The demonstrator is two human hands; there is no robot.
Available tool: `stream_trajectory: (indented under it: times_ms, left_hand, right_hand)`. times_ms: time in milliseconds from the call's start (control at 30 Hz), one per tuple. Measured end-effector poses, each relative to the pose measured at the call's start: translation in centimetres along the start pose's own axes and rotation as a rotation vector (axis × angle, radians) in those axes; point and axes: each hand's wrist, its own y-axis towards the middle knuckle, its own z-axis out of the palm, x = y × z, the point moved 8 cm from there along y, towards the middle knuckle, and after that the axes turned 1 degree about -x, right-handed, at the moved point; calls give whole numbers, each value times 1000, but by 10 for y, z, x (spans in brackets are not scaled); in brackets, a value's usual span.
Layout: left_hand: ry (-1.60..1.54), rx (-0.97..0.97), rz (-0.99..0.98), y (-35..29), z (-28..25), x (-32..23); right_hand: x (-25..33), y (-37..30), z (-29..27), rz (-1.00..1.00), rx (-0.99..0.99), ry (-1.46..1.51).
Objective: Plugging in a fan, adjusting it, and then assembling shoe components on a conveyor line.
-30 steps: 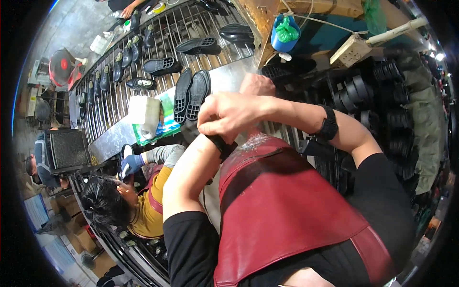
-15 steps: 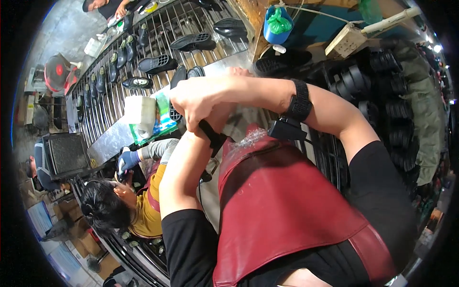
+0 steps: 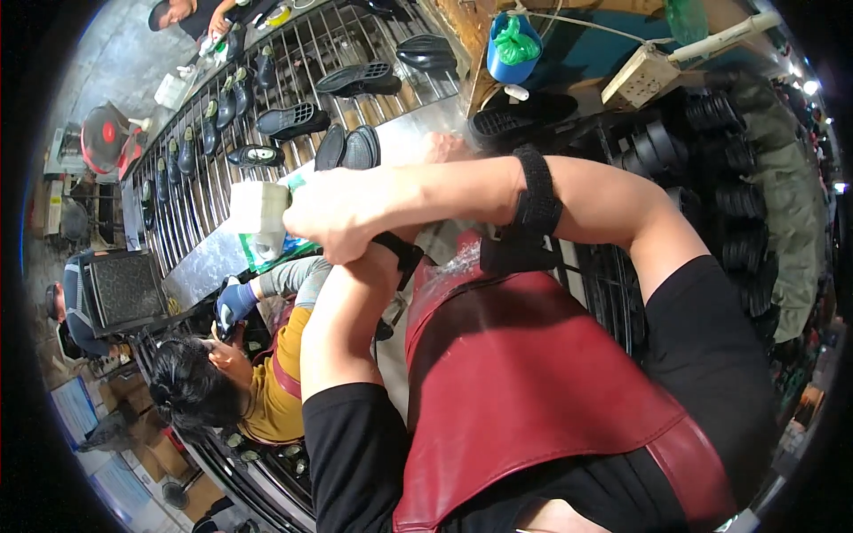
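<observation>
My arms cross, the right forearm lying over the left. My right hand point(image 3: 329, 213) reaches left, its fingertips beside a white block-like item point(image 3: 259, 208) on a green-and-blue packet point(image 3: 264, 258); whether they grip it I cannot tell. Beyond my right forearm, part of my left hand point(image 3: 446, 147) shows at the metal ledge, its fingers mostly hidden. Between the hands, two black shoe soles point(image 3: 361, 147) stand side by side. Each wrist has a black strap, the right strap point(image 3: 537, 191) showing most clearly. A red apron point(image 3: 533, 373) covers my front.
Black shoes point(image 3: 293, 120) are spread over a metal-bar rack point(image 3: 355, 40). At left a co-worker in a yellow top point(image 3: 271, 391) handles a shoe; another person point(image 3: 191, 13) works at the far end. A blue cup point(image 3: 514, 58) holds green plastic. Black parts point(image 3: 737, 204) are stacked at right.
My right hand has moved left and slightly down, toward the white item. The pair of black soles behind it now shows more fully. The left hand stays near the ledge.
</observation>
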Motion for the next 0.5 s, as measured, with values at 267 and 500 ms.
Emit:
stream_trajectory:
  times_ms: [267, 500]
  left_hand:
    - [-26, 10, -120, 31, -1, 27]
    - [-474, -190, -393, 8, -63, 80]
  right_hand:
    - [34, -17, -8, -160, -227, 29]
    - [-25, -103, -52, 222, -758, 436]
